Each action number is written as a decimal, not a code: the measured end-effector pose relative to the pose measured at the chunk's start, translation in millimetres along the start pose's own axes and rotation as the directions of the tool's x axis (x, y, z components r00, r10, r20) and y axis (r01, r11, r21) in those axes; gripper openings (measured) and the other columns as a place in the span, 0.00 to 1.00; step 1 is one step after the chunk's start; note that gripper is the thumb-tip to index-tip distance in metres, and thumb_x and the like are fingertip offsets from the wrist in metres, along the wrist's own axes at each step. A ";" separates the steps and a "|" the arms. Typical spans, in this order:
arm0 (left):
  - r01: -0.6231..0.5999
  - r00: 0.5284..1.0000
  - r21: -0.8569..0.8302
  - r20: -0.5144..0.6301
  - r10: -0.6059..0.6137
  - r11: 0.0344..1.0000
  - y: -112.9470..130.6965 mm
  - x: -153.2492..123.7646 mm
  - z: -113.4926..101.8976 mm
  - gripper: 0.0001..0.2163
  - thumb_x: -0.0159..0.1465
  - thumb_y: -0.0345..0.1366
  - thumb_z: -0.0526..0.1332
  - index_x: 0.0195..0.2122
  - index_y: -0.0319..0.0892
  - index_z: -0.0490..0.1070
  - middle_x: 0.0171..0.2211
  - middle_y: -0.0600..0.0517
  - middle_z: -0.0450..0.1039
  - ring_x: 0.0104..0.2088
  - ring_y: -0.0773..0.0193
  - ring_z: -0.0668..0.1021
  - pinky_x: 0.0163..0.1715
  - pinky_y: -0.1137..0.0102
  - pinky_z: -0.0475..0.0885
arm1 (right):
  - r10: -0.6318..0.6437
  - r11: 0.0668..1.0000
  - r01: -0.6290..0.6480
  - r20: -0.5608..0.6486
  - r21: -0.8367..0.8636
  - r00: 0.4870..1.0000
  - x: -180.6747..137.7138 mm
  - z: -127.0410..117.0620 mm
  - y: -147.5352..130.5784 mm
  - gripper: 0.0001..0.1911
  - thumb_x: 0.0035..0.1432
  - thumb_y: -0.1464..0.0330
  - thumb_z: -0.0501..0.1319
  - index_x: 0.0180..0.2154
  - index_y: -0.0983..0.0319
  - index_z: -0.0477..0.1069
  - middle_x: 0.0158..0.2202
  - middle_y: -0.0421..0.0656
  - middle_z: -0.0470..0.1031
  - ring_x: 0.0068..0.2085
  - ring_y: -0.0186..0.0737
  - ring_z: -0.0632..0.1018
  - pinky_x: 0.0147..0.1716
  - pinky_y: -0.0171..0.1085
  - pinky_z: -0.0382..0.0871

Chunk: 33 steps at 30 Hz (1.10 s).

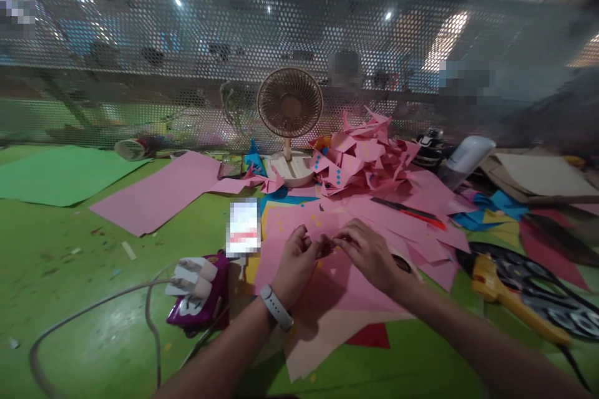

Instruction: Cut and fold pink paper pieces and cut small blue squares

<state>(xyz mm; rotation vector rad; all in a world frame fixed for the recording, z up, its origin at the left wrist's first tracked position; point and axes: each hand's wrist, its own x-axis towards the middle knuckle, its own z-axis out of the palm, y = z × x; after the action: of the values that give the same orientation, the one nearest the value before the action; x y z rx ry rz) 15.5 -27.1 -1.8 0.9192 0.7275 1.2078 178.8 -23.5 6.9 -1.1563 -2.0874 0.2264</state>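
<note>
My left hand (297, 262), with a pale watch (276, 307) on its wrist, is closed above pink paper sheets (337, 290). Its fingertips meet those of my right hand (367, 255), which is pinched too. Whatever sits between the fingers is too small and dark to make out. Beneath my right wrist, a round dark-centred roll (401, 263) shows in part. Small yellow and blue bits lie on the paper just beyond the fingers. Past the hands rises a heap of folded pink paper shapes (362, 159), some with blue diamond marks.
A small fan (290, 103) stands at the back before a perforated metal screen (187, 31). Left are a blurred bright screen (243, 227) and a purple power strip (201, 299) with corded plugs. Right lie a red-and-black cutting tool (409, 212) and a yellow glue gun (515, 302).
</note>
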 end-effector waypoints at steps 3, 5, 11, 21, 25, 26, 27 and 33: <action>-0.040 0.998 0.021 0.039 0.039 0.999 -4.1 -0.4 -0.7 0.13 0.59 0.36 0.62 0.31 0.43 0.55 0.28 0.55 0.71 0.36 0.63 0.77 0.42 0.60 0.72 | 0.107 0.988 -0.106 -0.008 0.114 0.994 4.0 -2.9 -1.8 0.03 0.58 0.69 0.58 0.32 0.60 0.68 0.31 0.40 0.69 0.32 0.35 0.72 0.31 0.34 0.65; -0.060 0.996 0.067 0.070 0.055 0.996 -5.8 -1.0 -1.1 0.10 0.60 0.36 0.61 0.32 0.42 0.58 0.31 0.53 0.70 0.38 0.62 0.76 0.43 0.60 0.72 | 0.142 0.978 -0.141 0.002 0.157 0.990 7.0 -4.3 -4.6 0.03 0.57 0.69 0.59 0.31 0.60 0.69 0.30 0.39 0.69 0.31 0.34 0.72 0.30 0.34 0.64; -0.108 0.989 0.142 0.118 0.091 0.984 -5.1 -2.6 -1.2 0.07 0.61 0.36 0.59 0.36 0.42 0.62 0.35 0.51 0.69 0.39 0.62 0.75 0.42 0.59 0.72 | 0.151 0.971 -0.150 0.009 0.188 0.988 11.2 -4.0 -9.2 0.03 0.57 0.70 0.59 0.30 0.60 0.70 0.30 0.39 0.70 0.32 0.35 0.71 0.32 0.34 0.63; -0.106 0.991 0.111 0.098 0.095 0.988 -7.6 -2.5 -0.1 0.07 0.61 0.36 0.60 0.34 0.41 0.61 0.30 0.54 0.67 0.34 0.65 0.75 0.42 0.59 0.72 | 0.132 0.972 -0.122 -0.040 0.203 0.990 10.0 -0.9 -8.8 0.02 0.56 0.71 0.60 0.31 0.60 0.69 0.30 0.39 0.69 0.32 0.34 0.72 0.32 0.33 0.64; -0.097 0.990 0.109 0.114 0.085 0.989 -6.3 -2.7 0.2 0.08 0.60 0.36 0.60 0.34 0.41 0.61 0.32 0.52 0.69 0.35 0.64 0.75 0.42 0.59 0.72 | 0.128 0.970 -0.117 -0.037 0.215 0.991 10.4 0.1 -7.8 0.02 0.57 0.71 0.59 0.31 0.60 0.68 0.30 0.39 0.69 0.32 0.35 0.72 0.32 0.34 0.64; -0.098 0.990 0.103 0.112 0.086 0.990 -6.1 -2.8 0.4 0.08 0.60 0.36 0.61 0.34 0.41 0.61 0.32 0.52 0.69 0.35 0.64 0.74 0.42 0.60 0.72 | 0.131 0.968 -0.120 -0.037 0.222 0.991 10.4 0.4 -7.7 0.02 0.57 0.70 0.59 0.31 0.60 0.68 0.30 0.39 0.69 0.32 0.35 0.72 0.32 0.34 0.64; -0.099 0.990 0.098 0.109 0.088 0.990 -5.8 -2.9 0.6 0.08 0.60 0.36 0.61 0.34 0.41 0.62 0.32 0.52 0.69 0.35 0.64 0.74 0.42 0.60 0.72 | 0.138 0.965 -0.126 -0.037 0.228 0.990 10.2 0.7 -7.5 0.02 0.57 0.70 0.58 0.31 0.60 0.68 0.30 0.40 0.69 0.32 0.35 0.72 0.32 0.34 0.65; -0.104 0.989 0.092 0.112 0.093 0.990 -4.3 -3.7 3.1 0.08 0.59 0.37 0.61 0.32 0.41 0.62 0.33 0.51 0.70 0.37 0.63 0.74 0.42 0.61 0.72 | 0.181 0.958 -0.164 -0.054 0.234 0.982 8.8 1.4 -6.8 0.04 0.57 0.67 0.58 0.31 0.59 0.69 0.30 0.41 0.70 0.31 0.36 0.72 0.32 0.36 0.66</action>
<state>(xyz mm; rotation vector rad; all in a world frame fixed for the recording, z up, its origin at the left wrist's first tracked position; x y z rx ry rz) 19.3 -31.7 -4.3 1.1040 0.6662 1.2077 170.4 -20.1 13.6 -1.1868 -1.8411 0.4862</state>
